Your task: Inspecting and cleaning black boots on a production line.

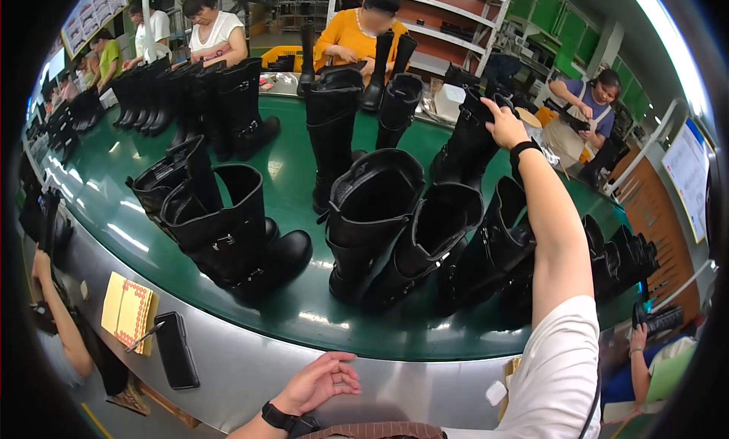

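Observation:
My right arm stretches far across the green table, and my right hand (pixel 504 124) is closed on the upper rim of a tall black boot (pixel 465 144) standing on its far side. My left hand (pixel 323 383) hangs over the metal ledge close to me, palm partly turned up, fingers loosely bent and apart, holding nothing. Between my hands stand several black boots with open tops, among them a wide-shafted boot (pixel 372 200) and a buckled boot (pixel 437 230). To the left, a pair of buckled boots (pixel 228 230) stands close together.
On the metal ledge (pixel 250 344) lie a dark phone (pixel 176 352), a pen and a yellow notepad (pixel 121 310). Rows of boots (pixel 156 97) line the far left; more boots (pixel 619 260) stand at right. Other people work around the table.

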`<control>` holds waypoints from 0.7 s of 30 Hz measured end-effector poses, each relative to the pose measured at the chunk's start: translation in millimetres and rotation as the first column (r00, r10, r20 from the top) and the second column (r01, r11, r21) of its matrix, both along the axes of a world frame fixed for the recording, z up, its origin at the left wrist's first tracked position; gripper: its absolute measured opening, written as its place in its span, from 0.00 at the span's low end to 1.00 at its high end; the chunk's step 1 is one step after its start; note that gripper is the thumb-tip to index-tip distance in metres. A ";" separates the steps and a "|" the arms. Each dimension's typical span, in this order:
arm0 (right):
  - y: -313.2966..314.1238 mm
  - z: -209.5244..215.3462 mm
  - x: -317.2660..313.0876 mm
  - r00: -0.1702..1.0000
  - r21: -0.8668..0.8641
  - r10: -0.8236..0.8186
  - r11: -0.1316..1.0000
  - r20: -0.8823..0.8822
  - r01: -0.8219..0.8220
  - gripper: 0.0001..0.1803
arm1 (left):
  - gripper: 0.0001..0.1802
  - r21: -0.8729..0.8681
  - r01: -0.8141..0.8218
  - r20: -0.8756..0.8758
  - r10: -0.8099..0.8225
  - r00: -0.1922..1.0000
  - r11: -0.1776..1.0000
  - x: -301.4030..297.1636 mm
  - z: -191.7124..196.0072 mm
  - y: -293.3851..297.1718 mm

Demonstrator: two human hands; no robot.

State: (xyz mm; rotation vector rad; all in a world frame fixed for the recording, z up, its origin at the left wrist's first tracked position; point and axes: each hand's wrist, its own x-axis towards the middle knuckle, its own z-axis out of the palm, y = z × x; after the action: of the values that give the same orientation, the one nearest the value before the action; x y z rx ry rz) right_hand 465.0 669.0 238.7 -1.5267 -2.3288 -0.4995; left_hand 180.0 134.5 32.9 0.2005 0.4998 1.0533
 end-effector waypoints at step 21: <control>-149.0 69.3 -309.0 0.971 -0.436 0.098 0.900 0.219 0.008 0.46 | 0.18 0.027 -0.010 -0.084 0.012 0.996 1.000 5.0 -1.2 -5.5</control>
State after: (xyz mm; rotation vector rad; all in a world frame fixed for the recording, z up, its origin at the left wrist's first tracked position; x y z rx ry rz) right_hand 156.1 519.9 308.0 -1.6695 -2.7986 -0.1556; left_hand 185.0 129.0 31.7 0.2667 0.5640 1.0656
